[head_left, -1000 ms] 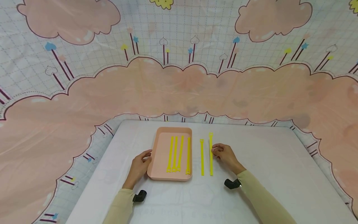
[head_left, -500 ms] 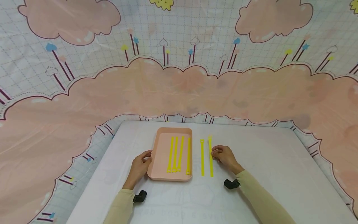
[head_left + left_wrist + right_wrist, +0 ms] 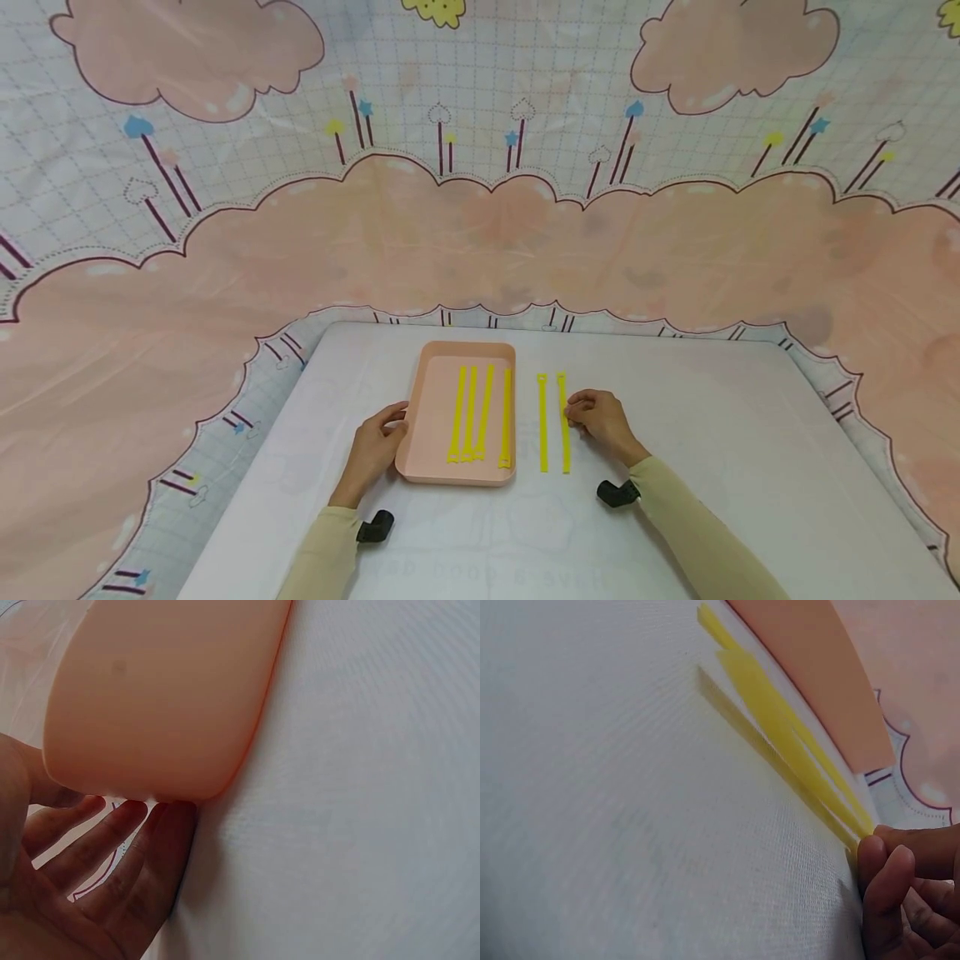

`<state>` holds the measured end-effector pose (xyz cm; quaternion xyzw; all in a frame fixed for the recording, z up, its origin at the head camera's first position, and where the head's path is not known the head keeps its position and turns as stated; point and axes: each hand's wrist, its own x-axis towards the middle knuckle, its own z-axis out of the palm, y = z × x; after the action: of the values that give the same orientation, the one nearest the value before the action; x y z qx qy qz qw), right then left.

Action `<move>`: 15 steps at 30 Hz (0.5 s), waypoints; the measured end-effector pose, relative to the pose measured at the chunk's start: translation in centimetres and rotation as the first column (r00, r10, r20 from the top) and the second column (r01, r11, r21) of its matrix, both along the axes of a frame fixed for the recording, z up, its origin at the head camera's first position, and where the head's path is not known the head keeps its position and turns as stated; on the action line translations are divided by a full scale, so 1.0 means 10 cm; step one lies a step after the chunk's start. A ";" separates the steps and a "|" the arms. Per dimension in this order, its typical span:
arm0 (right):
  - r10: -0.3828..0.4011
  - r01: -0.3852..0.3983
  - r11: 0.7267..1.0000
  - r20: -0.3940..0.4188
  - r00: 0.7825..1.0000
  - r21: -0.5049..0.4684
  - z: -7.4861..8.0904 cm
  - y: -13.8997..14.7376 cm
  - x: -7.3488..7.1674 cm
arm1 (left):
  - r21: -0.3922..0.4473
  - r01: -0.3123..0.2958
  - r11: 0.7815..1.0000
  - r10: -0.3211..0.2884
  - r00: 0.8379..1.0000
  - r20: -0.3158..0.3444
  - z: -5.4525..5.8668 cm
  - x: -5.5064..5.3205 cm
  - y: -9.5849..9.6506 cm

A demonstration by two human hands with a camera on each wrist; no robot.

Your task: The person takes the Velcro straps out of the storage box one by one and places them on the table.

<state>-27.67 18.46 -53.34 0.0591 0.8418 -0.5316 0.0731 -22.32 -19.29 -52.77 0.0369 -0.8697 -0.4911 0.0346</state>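
Observation:
My right hand point(image 3: 602, 418) pinches the edge of a yellow cable tie point(image 3: 564, 450) with thumb and index finger, just right of another yellow cable tie point(image 3: 543, 425) lying on the table. In the right wrist view the held cable tie point(image 3: 780, 742) stands slightly off the surface, its shadow beside it. My left hand point(image 3: 377, 446) touches the left side of a peach tray point(image 3: 420, 467). Seen from the left wrist, its extended fingers point(image 3: 97, 844) rest against the tray wall point(image 3: 150, 750). Inside the tray lie several yellow cable ties point(image 3: 470, 412), roughly parallel, slotted heads toward me.
The white table point(image 3: 712, 433) extends to the right of my right hand and in front of the tray. A patterned cloth point(image 3: 480, 242) with pink clouds hangs behind and around it. Black wrist cameras point(image 3: 375, 527) sit under both wrists.
The held cable tie's far end has come lower and nearer, level with its neighbour, and the tie has shifted slightly left with my right hand. My left hand and the tray stay put.

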 end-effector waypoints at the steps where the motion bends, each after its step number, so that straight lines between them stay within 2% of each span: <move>1: -0.006 0.006 1.000 0.001 1.000 0.000 0.00 0.00 0.00 | 0.001 -0.001 1.000 0.001 1.000 -0.001 0.00 0.00 0.00; 11: -0.042 0.042 0.999 -0.017 0.999 0.001 0.02 0.01 0.03 | -0.005 0.001 1.000 -0.001 1.000 -0.019 0.01 0.02 0.00; 15: -0.014 0.013 1.000 -0.011 1.000 -0.026 0.06 0.04 0.07 | -0.009 0.006 1.000 -0.007 1.000 -0.024 0.01 0.02 0.00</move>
<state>-27.02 18.89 -52.70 0.0609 0.8347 -0.5433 0.0656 -22.16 -19.33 -52.71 0.0280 -0.8715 -0.4877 0.0437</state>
